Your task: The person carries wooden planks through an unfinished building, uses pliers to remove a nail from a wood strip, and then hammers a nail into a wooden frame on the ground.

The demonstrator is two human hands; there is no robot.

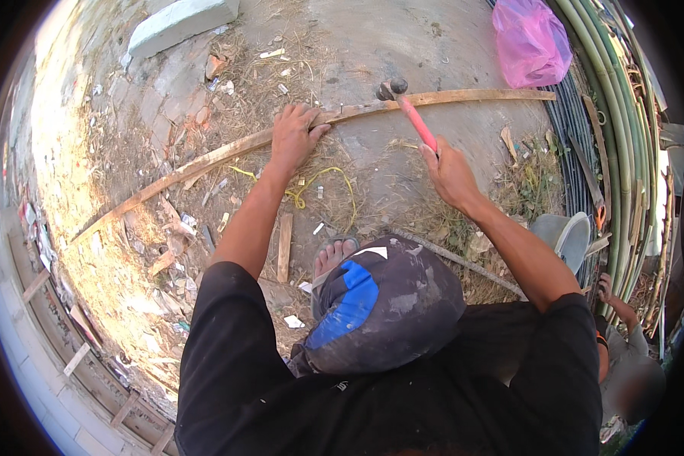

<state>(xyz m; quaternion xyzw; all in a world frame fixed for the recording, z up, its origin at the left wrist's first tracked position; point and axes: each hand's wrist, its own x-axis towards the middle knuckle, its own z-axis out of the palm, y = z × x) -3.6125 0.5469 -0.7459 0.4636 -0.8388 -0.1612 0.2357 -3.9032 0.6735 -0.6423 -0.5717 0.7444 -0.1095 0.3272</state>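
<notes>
A long, narrow wooden strip (213,157) lies across the ground in front of me. Over its middle part, my left hand (292,138) grips it from above, the fingers across the wood and the thumb off to the right. In my right hand (452,176) is a hammer (416,120) with a pinkish-red handle, the fist closed round the lower end. The dark hammer head appears over the strip, to the right of my left hand; whether it touches the wood I cannot tell.
Yellow cord (304,196) and a short wood piece (284,247) lie near my sandaled foot. At right are a pink plastic bag (532,45), long bamboo poles (622,114), dark rods, a saw and a grey bucket (566,237). Another person (623,346) is at lower right. A pale block (182,26) lies top left.
</notes>
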